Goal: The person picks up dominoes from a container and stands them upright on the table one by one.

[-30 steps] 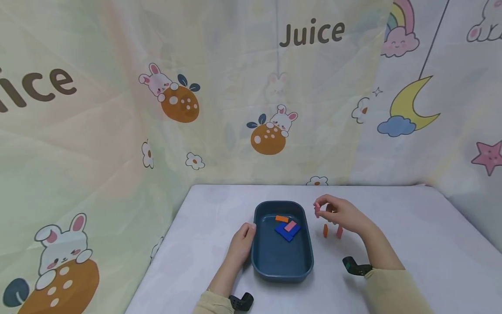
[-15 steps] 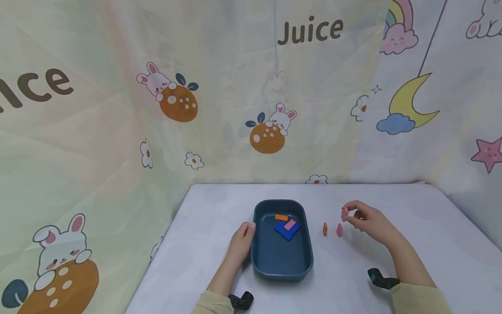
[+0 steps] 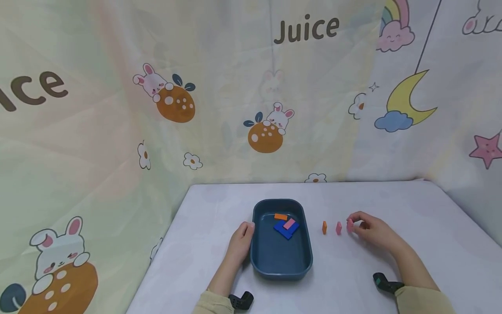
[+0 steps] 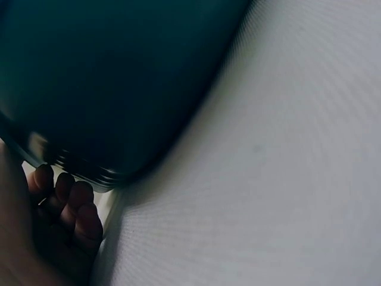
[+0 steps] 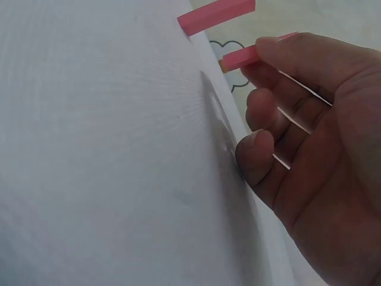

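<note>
**Pink block pinched at the end of a row of 3**

The right hand (image 3: 370, 230) pinches the held block (image 3: 350, 226), a pink one, between thumb and index finger, a narrow grip. This block is upright at the row's right end; I cannot tell if its foot meets the table (image 3: 341, 279). Left of it stand 1 pink block (image 3: 339, 228), just beside, then 1 orange block (image 3: 324, 227). The left hand (image 3: 240, 239) grips the tray (image 3: 280, 261) by its left side. Inside, a pink piece (image 3: 289, 223) lies on blue (image 3: 283, 231), near an orange piece (image 3: 280, 216).
</note>
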Demonstrator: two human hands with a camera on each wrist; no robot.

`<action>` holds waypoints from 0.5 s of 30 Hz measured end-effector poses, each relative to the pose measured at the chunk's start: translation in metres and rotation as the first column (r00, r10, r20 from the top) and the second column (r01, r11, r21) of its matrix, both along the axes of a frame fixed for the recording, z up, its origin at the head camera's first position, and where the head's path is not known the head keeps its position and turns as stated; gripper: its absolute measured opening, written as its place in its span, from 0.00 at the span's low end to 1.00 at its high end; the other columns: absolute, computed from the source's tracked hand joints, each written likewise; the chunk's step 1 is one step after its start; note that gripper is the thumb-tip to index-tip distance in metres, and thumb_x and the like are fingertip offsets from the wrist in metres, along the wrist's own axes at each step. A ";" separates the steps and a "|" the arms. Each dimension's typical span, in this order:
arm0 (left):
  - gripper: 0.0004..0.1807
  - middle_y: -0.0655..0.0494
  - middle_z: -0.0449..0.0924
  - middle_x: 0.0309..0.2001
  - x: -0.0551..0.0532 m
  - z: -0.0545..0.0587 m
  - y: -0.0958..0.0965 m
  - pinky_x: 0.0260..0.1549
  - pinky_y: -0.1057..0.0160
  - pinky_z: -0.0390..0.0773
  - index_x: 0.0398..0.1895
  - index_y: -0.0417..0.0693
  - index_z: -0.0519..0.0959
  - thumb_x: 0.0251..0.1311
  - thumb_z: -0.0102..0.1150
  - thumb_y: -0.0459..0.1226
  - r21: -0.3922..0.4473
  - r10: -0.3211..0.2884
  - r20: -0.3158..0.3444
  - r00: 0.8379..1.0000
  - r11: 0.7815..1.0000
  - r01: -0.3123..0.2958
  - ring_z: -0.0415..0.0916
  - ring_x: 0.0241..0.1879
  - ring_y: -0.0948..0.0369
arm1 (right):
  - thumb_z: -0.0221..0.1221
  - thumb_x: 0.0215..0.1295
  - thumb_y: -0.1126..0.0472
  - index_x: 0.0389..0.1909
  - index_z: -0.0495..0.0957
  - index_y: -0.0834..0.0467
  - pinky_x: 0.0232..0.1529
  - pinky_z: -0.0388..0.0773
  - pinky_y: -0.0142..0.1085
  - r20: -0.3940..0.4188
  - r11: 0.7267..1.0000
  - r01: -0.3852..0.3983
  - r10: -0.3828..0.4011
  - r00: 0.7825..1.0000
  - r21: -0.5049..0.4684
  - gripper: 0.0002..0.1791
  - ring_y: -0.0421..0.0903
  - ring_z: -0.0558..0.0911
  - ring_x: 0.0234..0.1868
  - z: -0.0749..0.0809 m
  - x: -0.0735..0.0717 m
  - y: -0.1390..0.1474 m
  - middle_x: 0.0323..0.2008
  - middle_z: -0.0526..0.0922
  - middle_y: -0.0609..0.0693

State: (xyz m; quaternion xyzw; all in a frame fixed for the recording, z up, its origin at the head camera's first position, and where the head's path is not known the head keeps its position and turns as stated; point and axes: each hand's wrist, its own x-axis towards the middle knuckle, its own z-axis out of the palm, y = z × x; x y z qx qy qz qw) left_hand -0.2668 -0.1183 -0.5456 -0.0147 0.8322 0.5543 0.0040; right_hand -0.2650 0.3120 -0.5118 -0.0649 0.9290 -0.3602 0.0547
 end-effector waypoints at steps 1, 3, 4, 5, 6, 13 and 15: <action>0.25 0.56 0.73 0.31 0.000 0.000 0.000 0.35 0.61 0.69 0.38 0.53 0.76 0.69 0.43 0.63 0.002 -0.002 -0.001 1.000 1.000 0.002 0.72 0.36 0.59 | 0.59 0.69 0.55 0.56 0.74 0.51 0.29 0.70 0.35 0.007 1.000 -0.002 0.002 1.000 0.000 0.16 0.46 0.73 0.31 -0.001 0.000 0.000 0.30 0.74 0.50; 0.25 0.56 0.73 0.31 0.000 0.000 0.000 0.35 0.61 0.69 0.38 0.54 0.76 0.69 0.43 0.63 0.002 -0.002 -0.002 1.000 1.000 0.002 0.72 0.37 0.59 | 0.59 0.69 0.56 0.56 0.74 0.51 0.28 0.70 0.35 0.013 1.000 -0.004 0.004 1.000 -0.012 0.16 0.45 0.73 0.28 -0.003 0.000 0.001 0.28 0.73 0.50; 0.25 0.57 0.73 0.31 0.000 0.000 0.000 0.35 0.61 0.69 0.38 0.54 0.76 0.69 0.43 0.63 0.000 -0.001 -0.004 1.000 1.000 0.001 0.72 0.37 0.59 | 0.59 0.69 0.57 0.56 0.74 0.51 0.27 0.71 0.34 0.010 1.000 -0.005 0.005 1.000 -0.016 0.16 0.45 0.73 0.26 -0.004 -0.001 0.001 0.27 0.73 0.50; 0.25 0.57 0.73 0.31 0.000 0.000 0.000 0.35 0.61 0.70 0.37 0.54 0.76 0.69 0.43 0.63 -0.003 -0.001 -0.007 1.000 1.000 0.001 0.72 0.37 0.59 | 0.59 0.69 0.58 0.56 0.74 0.51 0.27 0.71 0.34 0.005 1.000 -0.007 0.007 1.000 -0.018 0.16 0.44 0.73 0.25 -0.005 -0.001 0.002 0.27 0.73 0.50; 0.25 0.57 0.73 0.31 0.000 0.000 0.000 0.35 0.61 0.70 0.37 0.54 0.76 0.69 0.43 0.63 -0.006 -0.001 -0.009 1.000 1.000 0.001 0.72 0.36 0.59 | 0.59 0.68 0.58 0.55 0.74 0.52 0.27 0.71 0.34 -0.002 1.000 -0.009 0.009 1.000 -0.018 0.16 0.44 0.73 0.25 -0.006 -0.001 0.002 0.27 0.73 0.50; 0.24 0.56 0.71 0.30 -0.001 -0.001 0.000 0.34 0.61 0.69 0.37 0.54 0.76 0.70 0.43 0.62 -0.003 0.002 -0.002 1.000 1.000 -0.002 0.71 0.35 0.59 | 0.60 0.68 0.55 0.54 0.74 0.52 0.27 0.70 0.33 -0.039 1.000 -0.018 0.018 0.999 0.007 0.16 0.42 0.73 0.25 -0.013 -0.003 0.006 0.27 0.73 0.49; 0.25 0.56 0.71 0.30 -0.001 -0.002 0.000 0.34 0.61 0.69 0.37 0.53 0.76 0.70 0.43 0.62 -0.001 0.002 -0.002 1.000 1.000 -0.002 0.71 0.35 0.59 | 0.61 0.68 0.54 0.54 0.74 0.52 0.27 0.70 0.33 -0.037 1.000 -0.016 0.016 0.999 0.006 0.16 0.42 0.73 0.25 -0.015 -0.003 0.006 0.27 0.72 0.49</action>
